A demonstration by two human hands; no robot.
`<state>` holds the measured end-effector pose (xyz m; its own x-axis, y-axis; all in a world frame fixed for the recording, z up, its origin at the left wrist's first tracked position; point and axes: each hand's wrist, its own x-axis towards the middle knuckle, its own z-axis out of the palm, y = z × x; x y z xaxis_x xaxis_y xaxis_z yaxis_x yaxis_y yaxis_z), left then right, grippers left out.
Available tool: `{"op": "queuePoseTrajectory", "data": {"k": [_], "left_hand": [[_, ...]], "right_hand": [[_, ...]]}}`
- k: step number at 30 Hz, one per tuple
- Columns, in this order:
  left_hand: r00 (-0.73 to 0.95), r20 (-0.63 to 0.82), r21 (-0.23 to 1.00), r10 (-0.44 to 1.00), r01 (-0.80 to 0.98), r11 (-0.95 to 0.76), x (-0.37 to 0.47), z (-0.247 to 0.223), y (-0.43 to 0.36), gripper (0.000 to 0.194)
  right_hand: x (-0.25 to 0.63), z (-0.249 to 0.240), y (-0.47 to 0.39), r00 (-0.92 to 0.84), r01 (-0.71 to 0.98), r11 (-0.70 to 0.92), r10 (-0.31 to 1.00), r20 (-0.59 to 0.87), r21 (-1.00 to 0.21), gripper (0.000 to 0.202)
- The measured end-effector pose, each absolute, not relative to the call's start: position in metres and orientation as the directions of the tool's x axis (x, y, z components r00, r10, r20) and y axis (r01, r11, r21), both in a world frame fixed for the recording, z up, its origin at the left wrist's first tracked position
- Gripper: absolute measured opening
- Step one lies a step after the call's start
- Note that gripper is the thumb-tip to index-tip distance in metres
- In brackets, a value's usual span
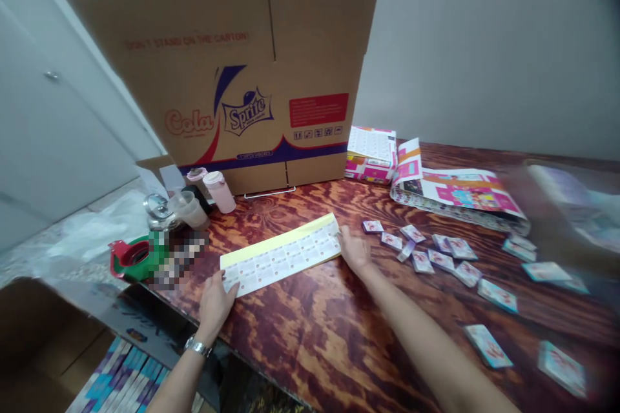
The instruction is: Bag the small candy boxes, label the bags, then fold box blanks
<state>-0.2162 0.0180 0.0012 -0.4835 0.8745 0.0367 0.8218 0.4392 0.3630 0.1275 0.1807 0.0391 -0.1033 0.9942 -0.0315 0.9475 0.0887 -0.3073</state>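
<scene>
Holding sheet (281,259), hands (216,304) (355,250) at opposite ends

Sheet (283,257): on the counter (295,342), before the carton (310,77)
Packs (440,261): right of the sheet
Bottles (221,193): left, before the carton

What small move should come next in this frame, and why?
I'd likely have the right hand peel at the right end of the printed sheet: it touches there, the left hand rests at the other, and a yellow strip shows along the sheet's far edge.
</scene>
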Motion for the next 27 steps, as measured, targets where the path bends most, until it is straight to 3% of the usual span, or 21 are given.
{"op": "queuePoseTrajectory", "data": {"k": [4, 10, 17, 20, 22, 24, 27], "left_hand": [[-0.449, 0.050, 0.348, 0.892, 0.845, 0.405, -0.214, 0.001, 0.019, 0.053], [-0.507, 0.063, 0.389, 0.860, 0.806, 0.447, -0.211, 0.006, 0.010, 0.054], [-0.503, 0.034, 0.565, 0.864, 0.722, 0.399, -0.205, 0.012, -0.005, 0.044], [-0.521, 0.000, 0.683, 0.854, 0.623, 0.380, -0.201, 0.018, -0.006, 0.051], [-0.537, -0.042, 0.767, 0.843, 0.523, 0.371, -0.197, 0.024, -0.007, 0.060], [-0.532, -0.103, 0.843, 0.840, 0.401, 0.358, -0.193, 0.031, -0.009, 0.064], [-0.468, -0.196, 0.916, 0.862, 0.227, 0.331, -0.184, 0.042, -0.012, 0.063]], "right_hand": [[0.130, 0.045, 0.167, -0.188, 0.907, 0.229, 0.971, 0.146, -0.354, 0.018], [0.141, 0.072, 0.158, -0.258, 0.799, 0.349, 0.934, 0.246, -0.489, 0.017], [0.154, 0.097, 0.142, -0.282, 0.628, 0.342, 0.937, 0.205, -0.699, 0.012], [0.160, 0.104, 0.132, -0.317, 0.499, 0.314, 0.934, 0.167, -0.808, 0.020], [0.166, 0.111, 0.125, -0.337, 0.360, 0.270, 0.930, 0.145, -0.893, 0.025], [0.174, 0.118, 0.117, -0.357, 0.094, 0.132, 0.930, 0.091, -0.987, 0.026], [0.187, 0.129, 0.106, -0.395, -0.305, -0.142, 0.919, -0.011, -0.942, 0.030]]}}
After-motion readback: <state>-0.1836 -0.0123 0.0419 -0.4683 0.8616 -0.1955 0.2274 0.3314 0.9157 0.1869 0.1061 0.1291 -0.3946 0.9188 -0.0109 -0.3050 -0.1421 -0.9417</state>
